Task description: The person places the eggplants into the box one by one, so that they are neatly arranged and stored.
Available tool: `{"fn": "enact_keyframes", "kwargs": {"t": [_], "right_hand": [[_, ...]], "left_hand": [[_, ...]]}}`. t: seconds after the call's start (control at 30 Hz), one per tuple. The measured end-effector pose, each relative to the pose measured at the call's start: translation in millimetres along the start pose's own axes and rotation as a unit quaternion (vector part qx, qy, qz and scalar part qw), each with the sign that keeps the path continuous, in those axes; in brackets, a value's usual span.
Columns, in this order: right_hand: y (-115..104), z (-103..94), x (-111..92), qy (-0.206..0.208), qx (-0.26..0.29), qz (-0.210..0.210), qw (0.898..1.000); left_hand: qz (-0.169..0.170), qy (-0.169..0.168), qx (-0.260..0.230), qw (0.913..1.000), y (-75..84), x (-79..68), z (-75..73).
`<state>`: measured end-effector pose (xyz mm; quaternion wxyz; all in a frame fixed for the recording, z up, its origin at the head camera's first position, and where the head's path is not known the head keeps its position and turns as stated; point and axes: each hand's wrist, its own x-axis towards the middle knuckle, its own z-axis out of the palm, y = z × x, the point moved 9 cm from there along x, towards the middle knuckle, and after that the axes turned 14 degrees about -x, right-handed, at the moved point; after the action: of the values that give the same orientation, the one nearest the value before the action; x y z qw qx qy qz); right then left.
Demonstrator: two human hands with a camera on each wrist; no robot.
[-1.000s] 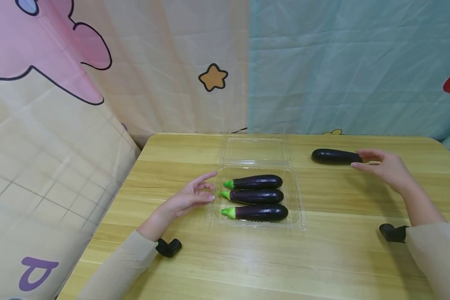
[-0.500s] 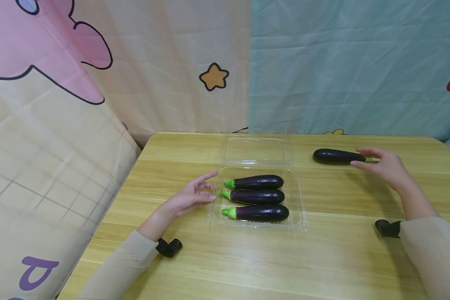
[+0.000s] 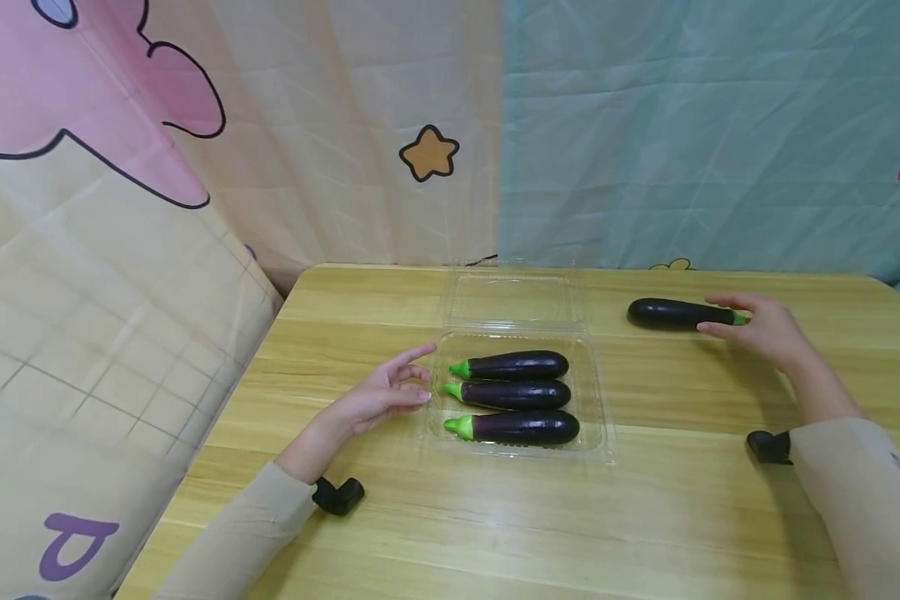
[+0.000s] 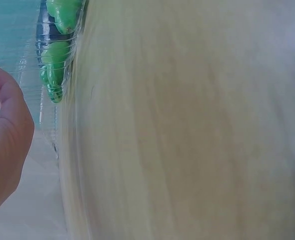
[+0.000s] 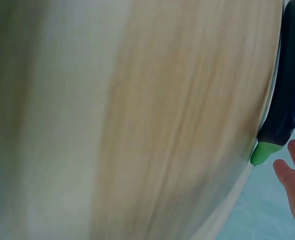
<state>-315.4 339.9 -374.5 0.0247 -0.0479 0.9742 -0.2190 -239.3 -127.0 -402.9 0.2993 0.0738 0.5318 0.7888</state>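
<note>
Eggplants [image 3: 521,394], three of them side by side in a clear tray [image 3: 589,379], with the fourth eggplant [image 3: 671,313] outside it, toward the far right of the counter [image 3: 645,525]. By this layout the work appears well advanced but unfinished: one eggplant is not in the tray, and the lid [image 3: 513,300] lies folded back. The right hand [image 3: 772,329] has a loose, spread grip about the stem end of the outlying piece; the right-wrist view shows a gap before the green cap, so it seems to hold nothing. The left hand [image 3: 378,396] rests relaxed and unloaded beside the tray; contact cannot be told. All four are glossy and dark purple; the tray's three point their stems left, the fourth right.
</note>
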Motion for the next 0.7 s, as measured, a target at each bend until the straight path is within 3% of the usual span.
{"fn": "enact_keyframes", "kwargs": {"t": [0.7], "right_hand": [[-7.8,5.0,14.7,0.016,-0.041,-0.043,0.998]], "left_hand": [[0.000,-0.003,0.001,1.0000,-1.7,1.1,-2.9]]}}
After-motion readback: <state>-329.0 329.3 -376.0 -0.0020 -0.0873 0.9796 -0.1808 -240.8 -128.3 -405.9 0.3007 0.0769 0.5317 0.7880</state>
